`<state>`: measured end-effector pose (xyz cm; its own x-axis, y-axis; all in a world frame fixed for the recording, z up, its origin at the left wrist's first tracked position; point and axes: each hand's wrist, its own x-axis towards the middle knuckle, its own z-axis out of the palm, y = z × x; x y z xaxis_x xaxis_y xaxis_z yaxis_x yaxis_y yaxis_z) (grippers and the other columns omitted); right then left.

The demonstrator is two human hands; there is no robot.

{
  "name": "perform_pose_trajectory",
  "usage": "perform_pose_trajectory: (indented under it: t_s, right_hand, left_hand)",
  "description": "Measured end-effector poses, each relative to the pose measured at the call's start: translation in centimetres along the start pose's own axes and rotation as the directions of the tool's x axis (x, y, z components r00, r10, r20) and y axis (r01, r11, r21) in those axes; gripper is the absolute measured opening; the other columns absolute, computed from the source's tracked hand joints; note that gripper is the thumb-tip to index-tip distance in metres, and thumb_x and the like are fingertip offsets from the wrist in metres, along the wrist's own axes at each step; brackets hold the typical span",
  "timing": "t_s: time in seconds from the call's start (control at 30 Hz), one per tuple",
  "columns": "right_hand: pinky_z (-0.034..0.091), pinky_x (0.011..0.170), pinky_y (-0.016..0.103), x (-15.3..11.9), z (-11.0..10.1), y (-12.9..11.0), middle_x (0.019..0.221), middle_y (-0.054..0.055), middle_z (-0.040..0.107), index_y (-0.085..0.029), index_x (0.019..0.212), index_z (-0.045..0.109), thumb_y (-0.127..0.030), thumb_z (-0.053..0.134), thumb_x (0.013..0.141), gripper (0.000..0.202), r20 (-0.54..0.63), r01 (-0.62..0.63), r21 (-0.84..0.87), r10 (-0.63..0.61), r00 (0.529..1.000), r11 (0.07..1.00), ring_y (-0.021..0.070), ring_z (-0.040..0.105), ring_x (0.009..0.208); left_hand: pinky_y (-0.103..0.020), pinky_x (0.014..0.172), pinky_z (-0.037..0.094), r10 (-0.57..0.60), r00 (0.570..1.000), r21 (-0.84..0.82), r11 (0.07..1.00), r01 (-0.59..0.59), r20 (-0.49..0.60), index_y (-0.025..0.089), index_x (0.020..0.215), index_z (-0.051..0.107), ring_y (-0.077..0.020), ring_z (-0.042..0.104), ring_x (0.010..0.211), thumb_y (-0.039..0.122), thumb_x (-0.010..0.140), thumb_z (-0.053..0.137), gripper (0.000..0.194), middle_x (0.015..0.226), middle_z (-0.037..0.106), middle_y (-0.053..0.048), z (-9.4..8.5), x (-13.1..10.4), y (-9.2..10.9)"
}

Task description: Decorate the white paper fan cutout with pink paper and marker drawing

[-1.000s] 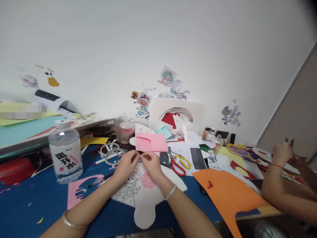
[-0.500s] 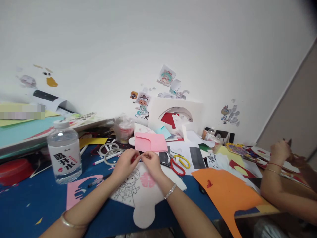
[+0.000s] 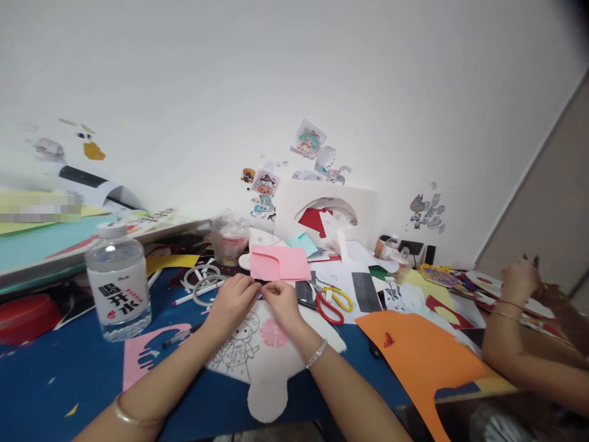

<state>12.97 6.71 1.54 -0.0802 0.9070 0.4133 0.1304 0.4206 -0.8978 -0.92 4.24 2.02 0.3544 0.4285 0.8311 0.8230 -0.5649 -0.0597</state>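
Note:
My left hand (image 3: 234, 302) and my right hand (image 3: 280, 301) meet fingertip to fingertip over the top of a white fan-shaped cutout (image 3: 268, 399). Both have their fingers pinched together, and whatever is between them is too small and too covered to make out. On the cutout, a line drawing of a figure (image 3: 239, 353) shows beside my left wrist. A pink cut-paper shape (image 3: 273, 333) lies on it to the right of the drawing. Just beyond my fingers is a pink folded paper (image 3: 294, 264). Red-and-yellow-handled scissors (image 3: 329, 307) rest right of my right hand.
A water bottle (image 3: 118, 285) stands at left, near a pink paper with cut-out holes (image 3: 138, 353) and a pen (image 3: 179, 336). Orange paper (image 3: 423, 350) overhangs the table's front edge at right. Another person's hand (image 3: 519, 282) holds something dark at far right.
My left fingers have curled further over the pinch, covering a bit of red that showed under them. The other person's hand at far right has shifted slightly.

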Motion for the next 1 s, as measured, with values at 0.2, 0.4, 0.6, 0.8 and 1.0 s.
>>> perform_pose_trajectory:
  t_s: [0.2, 0.4, 0.6, 0.8, 1.0]
  right_hand:
    - [0.048, 0.059, 0.025, 0.1, 0.0, 0.2, 0.062, 0.002, 0.067, -0.016, 0.065, 0.067, -0.022, 0.058, 0.065, 0.011, -0.004, -0.011, -0.013, 0.011, 1.000, 1.000, 0.0161, 0.061, 0.061]
    - [0.048, 0.059, 0.025, 0.2, 0.0, 0.6, 0.064, 0.002, 0.068, -0.016, 0.066, 0.067, -0.022, 0.058, 0.066, 0.010, 0.006, 0.003, -0.029, -0.003, 1.000, 1.000, 0.0161, 0.062, 0.063]
    - [0.047, 0.060, 0.025, 0.2, 0.2, 0.8, 0.066, 0.003, 0.068, -0.016, 0.068, 0.067, -0.021, 0.058, 0.067, 0.010, 0.029, 0.020, -0.060, -0.018, 0.999, 0.998, 0.0160, 0.062, 0.062]
    - [0.046, 0.059, 0.024, 0.1, 0.0, 0.3, 0.065, 0.002, 0.067, -0.016, 0.067, 0.066, -0.020, 0.057, 0.067, 0.010, 0.031, 0.038, -0.109, -0.035, 0.999, 0.993, 0.0151, 0.060, 0.061]
    - [0.045, 0.058, 0.021, 0.3, -0.1, 0.2, 0.066, 0.001, 0.066, -0.016, 0.069, 0.065, -0.018, 0.055, 0.068, 0.010, 0.025, 0.031, -0.198, -0.027, 0.999, 0.980, 0.0133, 0.059, 0.061]
  left_hand:
    - [-0.032, 0.063, 0.037, 0.035, 0.999, 0.031, 0.999, -0.035, 0.019, 0.017, 0.077, 0.061, -0.0188, 0.047, 0.072, 0.020, 0.089, 0.039, 0.025, 0.076, 0.059, -0.007, 0.1, -0.1, 0.0]
    - [-0.034, 0.066, 0.039, -0.005, 1.000, -0.033, 0.999, 0.006, 0.023, 0.016, 0.078, 0.063, -0.0201, 0.049, 0.073, 0.022, 0.088, 0.042, 0.024, 0.076, 0.060, -0.008, 0.6, -0.2, -0.1]
    - [-0.033, 0.070, 0.044, -0.117, 0.993, -0.180, 0.976, 0.120, 0.025, 0.016, 0.078, 0.063, -0.0198, 0.053, 0.075, 0.025, 0.087, 0.041, 0.025, 0.079, 0.060, -0.008, 0.6, -0.2, -0.2]
    - [-0.029, 0.067, 0.044, -0.288, 0.954, -0.324, 0.898, 0.299, 0.082, 0.018, 0.075, 0.060, -0.0177, 0.055, 0.073, 0.026, 0.080, 0.047, 0.017, 0.076, 0.059, -0.005, 0.8, -0.1, 0.0]
    - [-0.027, 0.061, 0.042, -0.463, 0.874, -0.418, 0.771, 0.480, 0.150, 0.019, 0.070, 0.059, -0.0163, 0.053, 0.065, 0.031, 0.074, 0.048, 0.017, 0.068, 0.058, -0.002, 1.3, 0.0, -0.2]
